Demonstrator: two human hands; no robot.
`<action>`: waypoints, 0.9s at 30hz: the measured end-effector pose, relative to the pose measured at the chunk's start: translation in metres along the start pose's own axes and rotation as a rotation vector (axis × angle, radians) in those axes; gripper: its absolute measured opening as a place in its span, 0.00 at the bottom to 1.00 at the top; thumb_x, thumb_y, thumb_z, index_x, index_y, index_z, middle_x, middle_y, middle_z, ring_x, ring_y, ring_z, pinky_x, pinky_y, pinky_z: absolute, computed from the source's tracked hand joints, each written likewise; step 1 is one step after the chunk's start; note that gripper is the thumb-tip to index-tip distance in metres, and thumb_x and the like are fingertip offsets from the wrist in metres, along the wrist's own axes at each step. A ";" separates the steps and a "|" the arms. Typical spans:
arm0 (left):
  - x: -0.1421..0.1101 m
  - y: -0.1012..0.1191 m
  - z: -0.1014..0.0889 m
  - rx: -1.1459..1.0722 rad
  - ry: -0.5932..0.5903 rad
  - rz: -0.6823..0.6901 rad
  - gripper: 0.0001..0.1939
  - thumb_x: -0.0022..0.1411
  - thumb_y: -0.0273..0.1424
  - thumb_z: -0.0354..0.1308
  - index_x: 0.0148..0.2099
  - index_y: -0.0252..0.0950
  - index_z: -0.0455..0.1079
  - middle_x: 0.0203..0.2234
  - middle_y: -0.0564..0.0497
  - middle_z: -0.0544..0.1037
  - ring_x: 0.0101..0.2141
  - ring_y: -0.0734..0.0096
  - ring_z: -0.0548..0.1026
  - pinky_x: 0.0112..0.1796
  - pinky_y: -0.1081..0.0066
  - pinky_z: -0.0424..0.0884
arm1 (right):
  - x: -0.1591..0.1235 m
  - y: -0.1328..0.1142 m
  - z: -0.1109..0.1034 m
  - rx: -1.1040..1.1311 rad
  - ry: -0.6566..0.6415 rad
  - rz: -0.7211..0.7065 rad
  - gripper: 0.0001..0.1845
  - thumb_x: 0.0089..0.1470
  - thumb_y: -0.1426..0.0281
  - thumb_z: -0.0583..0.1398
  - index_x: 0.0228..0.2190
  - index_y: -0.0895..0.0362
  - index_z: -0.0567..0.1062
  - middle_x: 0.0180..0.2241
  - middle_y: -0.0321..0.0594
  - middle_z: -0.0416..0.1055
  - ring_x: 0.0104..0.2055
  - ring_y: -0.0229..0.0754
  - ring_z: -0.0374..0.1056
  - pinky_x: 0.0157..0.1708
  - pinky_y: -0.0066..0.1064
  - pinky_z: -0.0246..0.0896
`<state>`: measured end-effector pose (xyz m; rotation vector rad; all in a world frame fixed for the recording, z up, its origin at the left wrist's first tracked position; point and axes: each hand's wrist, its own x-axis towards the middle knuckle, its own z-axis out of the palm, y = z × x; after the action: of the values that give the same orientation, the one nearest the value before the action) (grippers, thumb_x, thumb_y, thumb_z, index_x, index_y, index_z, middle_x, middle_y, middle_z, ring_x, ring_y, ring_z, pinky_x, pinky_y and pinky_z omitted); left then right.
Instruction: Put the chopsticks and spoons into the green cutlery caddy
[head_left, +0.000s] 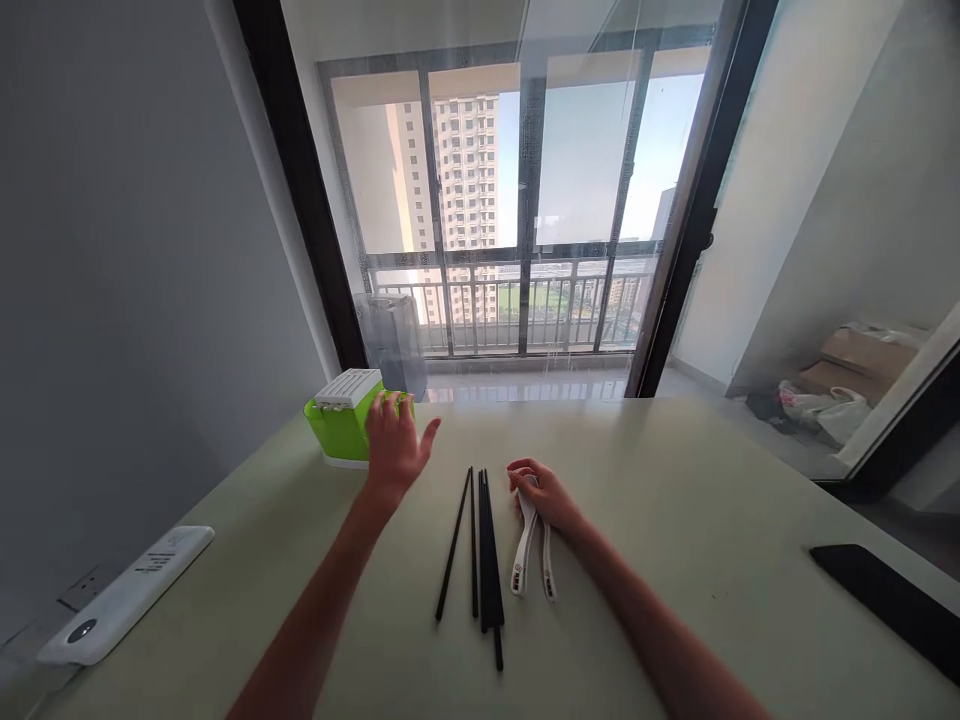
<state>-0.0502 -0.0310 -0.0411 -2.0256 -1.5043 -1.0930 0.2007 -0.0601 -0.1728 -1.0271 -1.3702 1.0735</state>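
Observation:
At the left back of the table, my left hand (395, 440) is at the right end of a green utensil holder (330, 432) with a white slotted top. Its fingers lie over the holder's edge and its thumb is stretched away, so the hand is open. My right hand (546, 492) is closed around the bowl ends of two white soup spoons (524, 555), whose printed handles point toward me. The fingers partly hide the bowls. Between my forearms lie several black chopsticks (487, 560), some bunched together and others slightly apart.
A white power strip (135, 590) lies along the table's left edge near the wall. On the right edge is a long black object (885, 600). Beyond the table (675, 520) stands a glass door; bags and cardboard boxes (847, 375) sit on the floor at right.

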 end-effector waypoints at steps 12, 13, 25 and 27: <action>0.012 -0.106 -0.014 0.090 0.081 -0.087 0.37 0.69 0.54 0.41 0.63 0.28 0.61 0.62 0.28 0.63 0.63 0.40 0.61 0.60 0.44 0.57 | 0.001 0.000 0.002 -0.106 -0.018 -0.035 0.26 0.53 0.45 0.59 0.34 0.55 0.74 0.23 0.35 0.73 0.22 0.39 0.66 0.23 0.30 0.60; 0.011 -0.106 -0.014 0.080 0.079 -0.068 0.36 0.69 0.53 0.42 0.63 0.29 0.61 0.63 0.29 0.63 0.62 0.41 0.62 0.60 0.45 0.58 | 0.001 0.000 0.002 -0.111 -0.015 -0.037 0.26 0.53 0.45 0.59 0.34 0.55 0.74 0.23 0.35 0.73 0.22 0.39 0.66 0.23 0.30 0.60; 0.008 -0.040 0.003 -0.015 -0.032 0.044 0.28 0.70 0.47 0.48 0.65 0.38 0.60 0.62 0.39 0.65 0.61 0.50 0.66 0.56 0.54 0.69 | 0.003 0.003 0.003 -0.158 0.031 -0.055 0.26 0.53 0.45 0.59 0.33 0.56 0.75 0.24 0.37 0.74 0.25 0.41 0.69 0.28 0.32 0.64; 0.008 -0.020 0.008 -0.018 -0.058 0.056 0.28 0.70 0.47 0.48 0.65 0.38 0.60 0.63 0.41 0.65 0.60 0.50 0.67 0.55 0.55 0.70 | 0.003 0.004 0.004 -0.163 0.034 -0.051 0.26 0.54 0.45 0.57 0.34 0.56 0.75 0.23 0.36 0.74 0.23 0.40 0.68 0.27 0.31 0.63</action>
<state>-0.0655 -0.0133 -0.0424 -2.1157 -1.4610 -1.0386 0.1965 -0.0567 -0.1764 -1.1168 -1.4671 0.9144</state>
